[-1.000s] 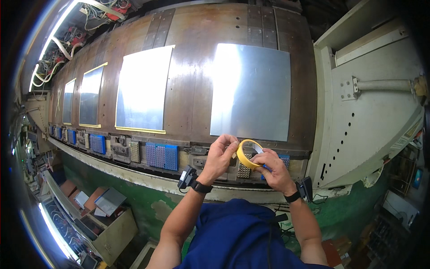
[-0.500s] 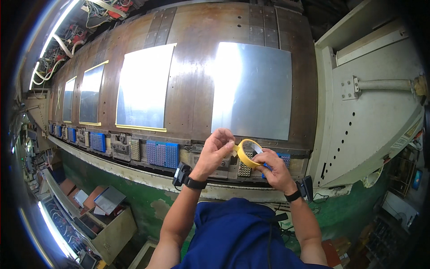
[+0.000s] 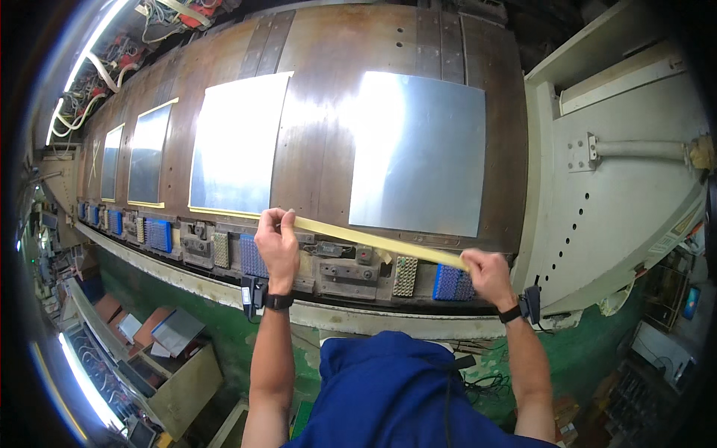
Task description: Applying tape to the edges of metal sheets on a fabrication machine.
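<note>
A strip of yellow masking tape [image 3: 377,239] stretches taut between both hands, running just below the lower edge of the right-hand metal sheet [image 3: 418,153]. The left hand [image 3: 278,246] pinches the strip's free end, fingers closed on it, near the lower right corner of the neighbouring metal sheet [image 3: 235,145]. The right hand [image 3: 488,275] is curled shut around the other end; the roll itself is hidden inside the fist. Below the tape lie clamps and blue blocks [image 3: 448,284] along the brown bed [image 3: 321,112]. Bare brown surface separates the two sheets, leaving open room there.
</note>
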Action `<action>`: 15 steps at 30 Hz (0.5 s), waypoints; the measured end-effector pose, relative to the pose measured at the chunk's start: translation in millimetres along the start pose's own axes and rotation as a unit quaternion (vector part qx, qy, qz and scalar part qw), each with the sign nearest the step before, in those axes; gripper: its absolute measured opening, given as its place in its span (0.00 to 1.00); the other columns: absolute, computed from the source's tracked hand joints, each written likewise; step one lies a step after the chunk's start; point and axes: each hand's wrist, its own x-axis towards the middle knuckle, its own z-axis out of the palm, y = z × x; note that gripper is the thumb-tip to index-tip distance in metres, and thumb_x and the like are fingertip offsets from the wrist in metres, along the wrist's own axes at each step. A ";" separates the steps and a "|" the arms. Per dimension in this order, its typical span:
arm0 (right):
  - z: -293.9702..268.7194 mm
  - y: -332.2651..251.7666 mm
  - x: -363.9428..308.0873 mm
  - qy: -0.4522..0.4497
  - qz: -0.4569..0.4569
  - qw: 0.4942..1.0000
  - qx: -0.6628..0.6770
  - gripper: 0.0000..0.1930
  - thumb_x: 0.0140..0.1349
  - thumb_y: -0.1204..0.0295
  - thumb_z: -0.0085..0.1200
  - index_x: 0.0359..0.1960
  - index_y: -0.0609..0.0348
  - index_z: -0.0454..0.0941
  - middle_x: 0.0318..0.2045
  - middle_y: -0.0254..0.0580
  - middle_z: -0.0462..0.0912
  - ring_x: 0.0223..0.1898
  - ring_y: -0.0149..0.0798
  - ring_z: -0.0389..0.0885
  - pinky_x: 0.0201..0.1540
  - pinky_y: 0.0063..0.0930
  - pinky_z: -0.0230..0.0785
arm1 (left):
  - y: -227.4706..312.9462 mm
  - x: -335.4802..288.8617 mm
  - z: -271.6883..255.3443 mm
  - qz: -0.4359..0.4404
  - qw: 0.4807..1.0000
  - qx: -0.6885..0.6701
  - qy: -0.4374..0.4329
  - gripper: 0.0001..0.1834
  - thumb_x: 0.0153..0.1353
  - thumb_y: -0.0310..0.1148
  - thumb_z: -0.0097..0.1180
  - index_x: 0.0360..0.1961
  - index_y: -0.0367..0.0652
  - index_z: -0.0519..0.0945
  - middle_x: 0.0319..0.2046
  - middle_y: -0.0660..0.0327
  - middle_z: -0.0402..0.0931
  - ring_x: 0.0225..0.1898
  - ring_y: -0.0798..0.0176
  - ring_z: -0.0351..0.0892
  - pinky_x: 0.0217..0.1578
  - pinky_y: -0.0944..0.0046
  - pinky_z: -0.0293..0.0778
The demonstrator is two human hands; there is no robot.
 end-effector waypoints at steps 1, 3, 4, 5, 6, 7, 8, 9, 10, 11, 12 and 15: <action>-4.5 -3.6 13.5 0.093 -0.001 0.995 0.038 0.11 0.74 0.72 0.52 0.49 0.61 0.85 0.30 0.48 0.89 0.27 0.34 0.88 0.28 0.29 0.73 | 0.5 -5.2 -4.5 0.015 0.999 -0.005 0.029 0.11 0.74 0.31 0.60 0.34 0.37 0.77 0.32 0.64 0.78 0.33 0.71 0.73 0.35 0.67 0.71; -9.8 0.1 52.0 0.284 0.005 0.951 0.123 0.09 0.75 0.72 0.52 0.46 0.61 0.85 0.32 0.49 0.89 0.27 0.34 0.87 0.26 0.29 0.70 | -4.3 2.4 -16.1 0.003 0.993 -0.082 0.080 0.09 0.76 0.31 0.58 0.36 0.38 0.77 0.33 0.64 0.78 0.34 0.71 0.74 0.36 0.69 0.72; -8.0 6.5 71.3 0.379 0.013 0.910 0.168 0.09 0.76 0.72 0.52 0.44 0.61 0.85 0.31 0.49 0.89 0.25 0.35 0.86 0.25 0.29 0.69 | -6.9 6.7 -22.4 -0.009 0.979 -0.158 0.128 0.08 0.77 0.31 0.56 0.38 0.40 0.76 0.34 0.64 0.79 0.34 0.72 0.75 0.38 0.70 0.73; -4.6 -1.7 83.8 0.417 -0.024 0.902 0.110 0.08 0.74 0.73 0.54 0.44 0.61 0.85 0.31 0.47 0.88 0.25 0.35 0.86 0.26 0.31 0.70 | 3.4 10.1 -30.3 -0.007 0.973 -0.178 0.144 0.08 0.78 0.31 0.55 0.39 0.40 0.76 0.34 0.65 0.78 0.34 0.73 0.74 0.38 0.71 0.74; -3.3 -10.6 99.3 0.454 -0.062 0.887 0.051 0.07 0.73 0.74 0.55 0.44 0.61 0.85 0.30 0.46 0.88 0.26 0.35 0.85 0.28 0.32 0.71 | 20.7 15.3 -39.4 -0.003 0.966 -0.200 0.161 0.07 0.79 0.31 0.54 0.40 0.41 0.75 0.33 0.66 0.77 0.33 0.74 0.74 0.38 0.71 0.75; -6.2 -14.2 108.8 0.439 -0.191 0.869 -0.127 0.10 0.70 0.74 0.58 0.50 0.61 0.84 0.30 0.46 0.88 0.31 0.42 0.88 0.42 0.38 0.75 | 27.9 13.0 -54.2 0.008 0.969 -0.224 0.101 0.04 0.75 0.26 0.58 0.44 0.40 0.74 0.37 0.63 0.79 0.39 0.70 0.81 0.42 0.68 0.81; -5.2 -21.0 114.3 0.438 -0.187 0.869 -0.130 0.10 0.70 0.74 0.58 0.50 0.61 0.84 0.30 0.46 0.88 0.31 0.42 0.88 0.42 0.38 0.75 | 49.4 5.5 -58.4 0.005 0.969 -0.225 0.097 0.04 0.75 0.26 0.58 0.44 0.40 0.74 0.37 0.63 0.79 0.39 0.70 0.81 0.42 0.68 0.81; -1.2 -31.5 123.1 0.343 -0.156 0.911 -0.168 0.14 0.68 0.74 0.58 0.54 0.61 0.82 0.34 0.48 0.89 0.37 0.45 0.88 0.49 0.40 0.74 | 79.1 -5.8 -59.0 0.030 0.978 -0.195 0.063 0.05 0.73 0.24 0.59 0.44 0.40 0.75 0.36 0.63 0.78 0.38 0.70 0.81 0.40 0.70 0.80; 1.7 -40.0 129.4 0.246 -0.122 0.939 -0.209 0.17 0.67 0.74 0.58 0.58 0.61 0.80 0.37 0.50 0.89 0.44 0.48 0.89 0.57 0.42 0.72 | 99.5 -15.7 -52.4 0.057 0.984 -0.169 0.027 0.06 0.71 0.21 0.61 0.43 0.41 0.75 0.35 0.64 0.78 0.37 0.70 0.81 0.39 0.71 0.79; 10.0 -43.5 135.3 0.246 -0.125 0.938 -0.209 0.17 0.67 0.74 0.58 0.58 0.61 0.80 0.37 0.50 0.89 0.44 0.48 0.89 0.57 0.42 0.72 | 109.2 -27.1 -47.4 0.058 0.982 -0.174 -0.031 0.11 0.68 0.19 0.63 0.45 0.41 0.75 0.38 0.62 0.79 0.39 0.70 0.82 0.40 0.71 0.81; 20.0 -41.9 139.6 0.318 -0.154 0.913 -0.202 0.21 0.67 0.73 0.58 0.62 0.60 0.78 0.40 0.51 0.89 0.45 0.50 0.88 0.59 0.42 0.71 | 116.6 -36.9 -38.5 0.061 0.977 -0.183 -0.093 0.15 0.65 0.18 0.66 0.47 0.41 0.74 0.40 0.60 0.81 0.40 0.69 0.84 0.40 0.70 0.83; 45.7 -84.8 109.4 0.247 -0.182 0.947 0.093 0.23 0.70 0.71 0.56 0.67 0.61 0.76 0.45 0.50 0.88 0.47 0.46 0.86 0.57 0.40 0.73 | 142.2 -72.0 -8.2 -0.076 0.930 -0.246 -0.261 0.24 0.63 0.16 0.67 0.55 0.41 0.70 0.39 0.63 0.80 0.40 0.70 0.83 0.40 0.70 0.81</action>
